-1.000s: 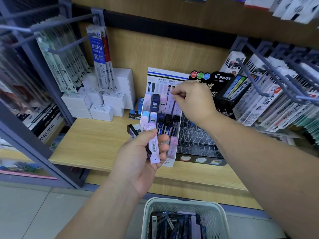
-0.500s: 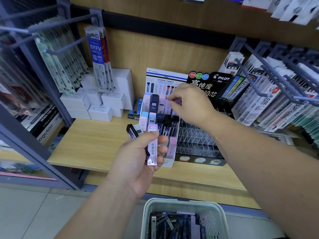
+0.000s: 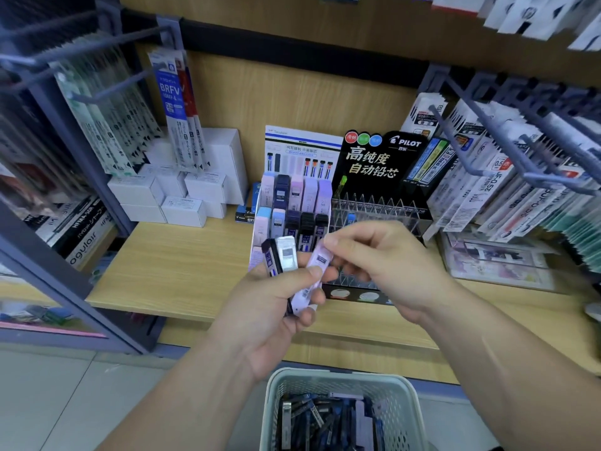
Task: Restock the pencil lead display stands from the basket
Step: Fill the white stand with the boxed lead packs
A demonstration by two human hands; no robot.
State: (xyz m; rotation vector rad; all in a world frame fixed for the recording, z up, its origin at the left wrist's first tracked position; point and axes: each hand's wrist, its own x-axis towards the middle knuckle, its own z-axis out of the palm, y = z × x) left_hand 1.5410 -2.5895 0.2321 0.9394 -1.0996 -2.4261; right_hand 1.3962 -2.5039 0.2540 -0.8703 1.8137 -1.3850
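Note:
My left hand (image 3: pixel 273 307) grips a small fan of pencil lead cases: a black one (image 3: pixel 269 257), a white one (image 3: pixel 287 254) and a lilac one (image 3: pixel 312 278). My right hand (image 3: pixel 387 265) pinches the top end of the lilac case with thumb and fingertips. Behind the hands stands a white cardboard display stand (image 3: pixel 294 203) with rows of pastel and dark lead cases. To its right a clear acrylic Pilot stand (image 3: pixel 380 209) has mostly bare slots under a black header card. The pale green basket (image 3: pixel 341 379) at the bottom holds several lead cases.
White boxes (image 3: pixel 182 196) are stacked at the back left of the wooden shelf (image 3: pixel 182 265). Refill packs hang from metal pegs at left (image 3: pixel 172 102) and right (image 3: pixel 507 177). A grey metal frame (image 3: pixel 65 242) runs down the left side.
My right hand has come back from the top row of the white stand down to my left hand and now pinches the lilac case there. The view has shifted slightly.

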